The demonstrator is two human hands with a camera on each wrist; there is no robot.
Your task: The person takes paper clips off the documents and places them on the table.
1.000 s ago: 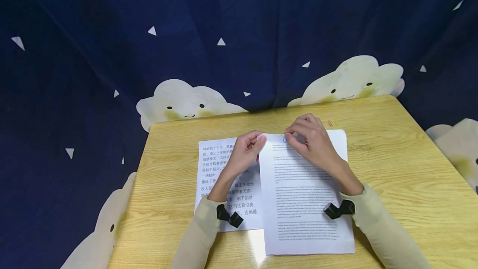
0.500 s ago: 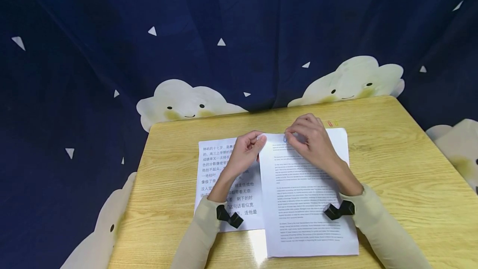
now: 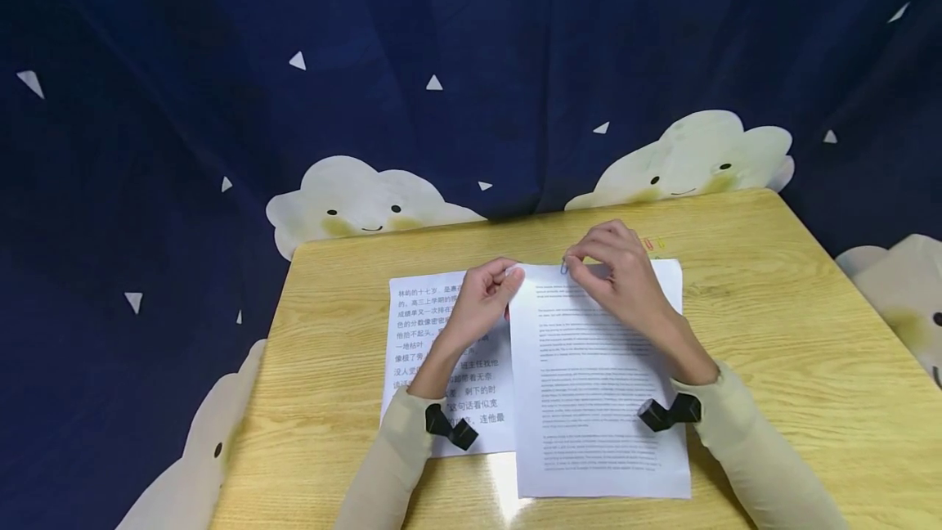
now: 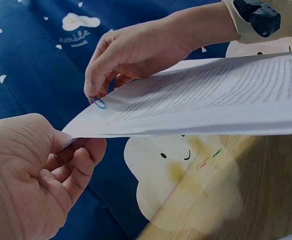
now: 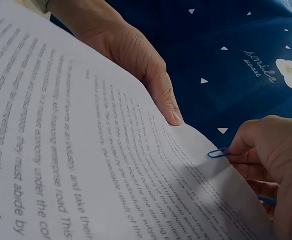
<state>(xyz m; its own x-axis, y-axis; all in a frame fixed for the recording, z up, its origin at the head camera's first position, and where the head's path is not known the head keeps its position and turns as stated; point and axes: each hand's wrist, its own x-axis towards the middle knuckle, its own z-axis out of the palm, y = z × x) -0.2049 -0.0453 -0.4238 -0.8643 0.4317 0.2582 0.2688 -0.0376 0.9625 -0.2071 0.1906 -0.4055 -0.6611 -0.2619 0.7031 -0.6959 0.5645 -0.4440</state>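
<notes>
My left hand (image 3: pixel 486 294) pinches the top left corner of printed sheets (image 3: pixel 596 383) between thumb and fingers. The sheets are held up, tilted, and in the left wrist view their long edge shows more than one layer. At the top edge, my right hand (image 3: pixel 614 272) pinches a blue paper clip (image 5: pixel 218 152) between thumb and forefinger. The clip's looped end lies over the face of the paper, close to the edge. Lower among the right fingers, a second bit of blue (image 5: pixel 267 200) shows, mostly hidden.
Under the left forearm lies another sheet (image 3: pixel 412 350) with large Chinese print, partly covered. Beyond the sheets' top right, a red paper clip (image 3: pixel 648 244) and a yellow paper clip (image 3: pixel 660 243) rest on the wooden table (image 3: pixel 773 334). A dark blue curtain (image 3: pixel 368 47) hangs behind.
My right hand and the blue paper clip have shifted slightly up and right at the top edge. The sheets' lower edge swung right, then back left and up. The left hand stays put.
</notes>
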